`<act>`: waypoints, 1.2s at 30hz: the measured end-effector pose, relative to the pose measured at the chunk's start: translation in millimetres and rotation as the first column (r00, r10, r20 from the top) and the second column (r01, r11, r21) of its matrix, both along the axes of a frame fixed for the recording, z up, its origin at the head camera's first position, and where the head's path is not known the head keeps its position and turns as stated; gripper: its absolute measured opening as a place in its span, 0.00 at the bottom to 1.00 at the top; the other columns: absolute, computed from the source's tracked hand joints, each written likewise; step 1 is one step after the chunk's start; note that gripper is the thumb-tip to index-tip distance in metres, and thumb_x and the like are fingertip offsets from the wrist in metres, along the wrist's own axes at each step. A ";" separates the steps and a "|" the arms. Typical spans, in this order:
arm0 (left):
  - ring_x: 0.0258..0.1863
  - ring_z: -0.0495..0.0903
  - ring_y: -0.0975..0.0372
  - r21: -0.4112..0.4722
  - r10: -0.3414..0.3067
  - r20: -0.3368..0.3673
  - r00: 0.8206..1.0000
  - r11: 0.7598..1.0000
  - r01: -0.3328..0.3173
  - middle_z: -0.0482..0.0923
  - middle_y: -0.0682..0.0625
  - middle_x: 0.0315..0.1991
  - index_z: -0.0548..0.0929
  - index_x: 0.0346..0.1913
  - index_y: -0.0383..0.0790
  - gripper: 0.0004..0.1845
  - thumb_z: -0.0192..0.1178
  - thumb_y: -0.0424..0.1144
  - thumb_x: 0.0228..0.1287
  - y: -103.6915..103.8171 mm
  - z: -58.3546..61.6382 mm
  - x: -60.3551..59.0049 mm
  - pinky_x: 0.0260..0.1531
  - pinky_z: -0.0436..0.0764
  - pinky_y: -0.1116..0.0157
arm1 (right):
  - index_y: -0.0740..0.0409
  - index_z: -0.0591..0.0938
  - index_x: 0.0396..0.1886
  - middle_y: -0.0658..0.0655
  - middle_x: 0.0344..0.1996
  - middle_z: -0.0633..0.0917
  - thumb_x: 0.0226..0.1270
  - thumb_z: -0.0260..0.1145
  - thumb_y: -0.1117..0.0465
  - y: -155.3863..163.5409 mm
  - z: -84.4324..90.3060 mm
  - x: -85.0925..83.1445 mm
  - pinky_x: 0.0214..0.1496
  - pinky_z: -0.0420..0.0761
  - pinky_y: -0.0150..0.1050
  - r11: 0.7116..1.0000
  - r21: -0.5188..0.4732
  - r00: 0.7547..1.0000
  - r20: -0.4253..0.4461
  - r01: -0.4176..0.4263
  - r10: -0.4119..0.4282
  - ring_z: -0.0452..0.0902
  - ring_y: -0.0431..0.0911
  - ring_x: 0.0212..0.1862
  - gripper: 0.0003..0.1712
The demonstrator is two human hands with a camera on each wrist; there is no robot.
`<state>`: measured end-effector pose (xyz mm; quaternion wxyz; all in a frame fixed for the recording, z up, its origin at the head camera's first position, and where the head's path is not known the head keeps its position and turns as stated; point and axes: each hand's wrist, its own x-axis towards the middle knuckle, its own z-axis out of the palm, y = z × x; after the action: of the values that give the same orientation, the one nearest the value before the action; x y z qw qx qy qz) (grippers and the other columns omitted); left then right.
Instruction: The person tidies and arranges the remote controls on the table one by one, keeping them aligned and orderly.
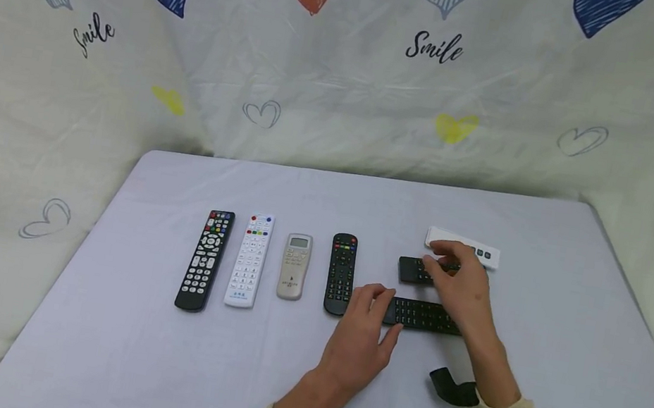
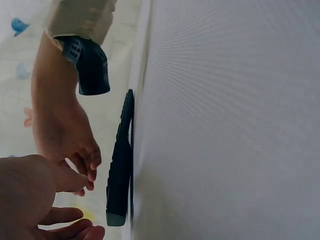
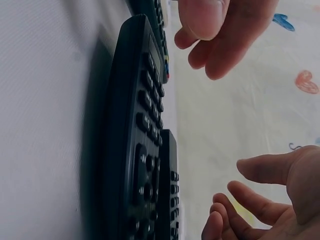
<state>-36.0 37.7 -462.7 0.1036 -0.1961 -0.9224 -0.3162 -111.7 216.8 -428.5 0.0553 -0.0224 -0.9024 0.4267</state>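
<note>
Left of centre in the head view, four remotes lay side by side on the bench: a black remote, a white remote, a small grey remote and a second black remote. Just right of these, the left hand rested with relaxed, straight fingers on the left end of a long black remote lying crosswise. Further right, the right hand hovered wide, fingers loosely spread, over a short black remote; contact could not be confirmed. A white remote with dark buttons lay beyond it.

Risk: a push on the crosswise unit could knock the neighbouring upright remote out of line, since they sat near each other.

The bench carried a pale lilac cloth; a cream backdrop printed with hearts and "Smile" enclosed it.
</note>
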 end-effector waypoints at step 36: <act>0.74 0.72 0.58 0.103 -0.005 0.328 0.945 0.994 -0.031 0.67 0.46 0.74 0.66 0.77 0.36 0.38 0.70 0.36 0.68 7.2 -2.8 -10.4 0.72 0.75 0.63 | 0.66 0.81 0.62 0.69 0.59 0.79 0.79 0.62 0.58 54.5 -13.5 33.7 0.48 0.69 0.35 0.981 0.072 0.982 0.039 0.181 -0.184 0.74 0.55 0.55 0.20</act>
<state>-46.4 44.8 -465.5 -0.0386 -0.1291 -0.9098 -0.3925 -78.0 271.3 -442.0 0.0742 -0.1127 -0.9117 0.3880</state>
